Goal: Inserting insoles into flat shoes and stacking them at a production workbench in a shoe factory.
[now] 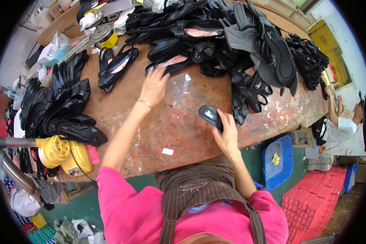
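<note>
My right hand (227,136) is closed around a black insole (210,115) with a rounded end and a pale printed mark, held above the table near its front edge. My left hand (153,88) stretches forward with its fingers extended over the near end of a black shoe (171,64) with a pinkish lining. Whether the fingertips touch that shoe I cannot tell. Left of this hand lies a pair of black slingback shoes (117,67). A small white label (167,151) rests on the worn brown table (150,130).
Black shoes (65,101) crowd the table's left side. Grey-black insoles (268,53) and more shoes are heaped at the back. A yellow machine (63,152) stands front left, a tin (104,36) far left. Right of me are a blue tub (277,160), red boxes (313,199) and another person (339,128).
</note>
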Tool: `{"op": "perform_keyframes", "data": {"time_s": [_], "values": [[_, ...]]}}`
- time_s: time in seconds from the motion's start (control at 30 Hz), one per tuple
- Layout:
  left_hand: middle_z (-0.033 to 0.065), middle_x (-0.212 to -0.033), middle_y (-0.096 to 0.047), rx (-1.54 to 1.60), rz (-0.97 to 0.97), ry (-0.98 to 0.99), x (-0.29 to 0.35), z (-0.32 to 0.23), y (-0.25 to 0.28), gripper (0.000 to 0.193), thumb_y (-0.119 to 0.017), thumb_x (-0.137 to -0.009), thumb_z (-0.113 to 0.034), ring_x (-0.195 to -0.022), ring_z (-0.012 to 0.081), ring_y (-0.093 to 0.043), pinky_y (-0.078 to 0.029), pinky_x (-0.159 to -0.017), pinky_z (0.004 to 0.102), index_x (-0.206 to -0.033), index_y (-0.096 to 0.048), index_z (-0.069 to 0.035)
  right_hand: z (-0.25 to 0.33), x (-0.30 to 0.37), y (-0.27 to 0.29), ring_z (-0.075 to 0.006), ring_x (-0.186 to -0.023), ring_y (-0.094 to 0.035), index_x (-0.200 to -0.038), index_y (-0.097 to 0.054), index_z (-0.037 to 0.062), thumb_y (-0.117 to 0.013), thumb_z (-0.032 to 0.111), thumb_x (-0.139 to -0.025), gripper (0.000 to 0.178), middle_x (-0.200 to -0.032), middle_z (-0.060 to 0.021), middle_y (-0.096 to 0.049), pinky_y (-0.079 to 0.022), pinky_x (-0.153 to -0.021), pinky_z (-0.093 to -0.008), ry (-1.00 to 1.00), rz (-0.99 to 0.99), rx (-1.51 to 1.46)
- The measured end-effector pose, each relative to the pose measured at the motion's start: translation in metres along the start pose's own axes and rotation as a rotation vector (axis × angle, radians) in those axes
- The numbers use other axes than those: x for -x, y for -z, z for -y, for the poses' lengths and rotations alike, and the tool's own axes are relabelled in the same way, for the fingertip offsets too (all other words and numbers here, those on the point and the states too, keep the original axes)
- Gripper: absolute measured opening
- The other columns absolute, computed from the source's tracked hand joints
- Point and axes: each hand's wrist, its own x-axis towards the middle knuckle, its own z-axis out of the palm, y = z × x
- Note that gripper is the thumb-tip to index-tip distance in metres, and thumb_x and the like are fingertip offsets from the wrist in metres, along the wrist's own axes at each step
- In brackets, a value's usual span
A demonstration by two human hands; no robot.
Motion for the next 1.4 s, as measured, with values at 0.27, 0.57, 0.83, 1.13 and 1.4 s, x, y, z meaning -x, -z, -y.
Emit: {"op": "perform_keyframes", "data": {"time_s": [0.27, 0.57, 0.83, 1.13, 1.4], "values": [[0.0156, -0.085, -0.056, -0.09, -0.093, 0.171, -0.052, -0.003, -0.044, 0.013, -0.059, -0.075, 0.002, -0.086, 0.0332, -0.058, -0.049, -0.077, 0.0421, -0.086, -0.066, 0.001, -0.053, 0.03, 0.039, -0.0181, -0.096, -0.064, -0.145, -0.041, -0.0026, -0.037, 0.043, -0.106, 0.06, -0.108, -0.0092, -0.065, -0.051, -0.085, -0.0318, -0.606, 0.299, -1.101], [0.0129, -0.08, -0.056, 0.205, 0.228, 0.329, 0.11, -0.152, 0.079, 0.011, -0.062, -0.078, 0.001, -0.082, 0.0312, -0.056, -0.048, -0.074, 0.0428, -0.087, -0.069, 0.001, -0.074, 0.01, 0.045, -0.0181, -0.094, -0.062, -0.137, -0.052, -0.0011, -0.03, 0.043, -0.108, 0.057, -0.108, -0.0079, -0.063, -0.047, -0.086, -0.0312, -0.397, 0.32, -0.953], [0.0112, -0.104, -0.059, 0.015, -0.312, 0.732, 0.193, -0.206, 0.091, 0.033, -0.068, -0.086, 0.002, -0.091, 0.0241, -0.06, -0.052, -0.077, 0.0337, -0.118, -0.07, -0.005, -0.004, -0.003, 0.021, -0.0322, -0.104, -0.055, -0.128, -0.063, 0.005, -0.07, 0.02, -0.082, 0.048, -0.124, -0.0135, -0.06, -0.044, -0.091, -0.0422, 0.474, 0.379, -0.068], [0.0037, -0.097, -0.054, 0.614, -0.29, 1.15, 0.222, -0.163, 0.055, 0.038, -0.069, -0.09, 0.0, -0.074, 0.0058, -0.055, -0.047, -0.059, 0.0192, -0.128, -0.065, -0.002, 0.037, 0.027, -0.082, -0.03, -0.113, -0.059, -0.101, -0.075, 0.0058, -0.077, 0.007, -0.071, 0.03, -0.119, -0.0106, -0.066, -0.045, -0.096, -0.044, 0.499, 0.429, -0.247], [0.0032, -0.103, -0.051, 0.856, -0.452, 1.167, 0.222, -0.161, 0.041, 0.039, -0.073, -0.084, 0.006, -0.072, 0.0038, -0.056, -0.049, -0.059, 0.0169, -0.122, -0.065, 0.003, 0.05, 0.024, -0.11, -0.0315, -0.103, -0.065, -0.102, -0.076, 0.0053, -0.079, 0.009, -0.074, 0.028, -0.11, -0.0134, -0.069, -0.052, -0.09, -0.0399, 0.473, 0.423, -0.283]]}}
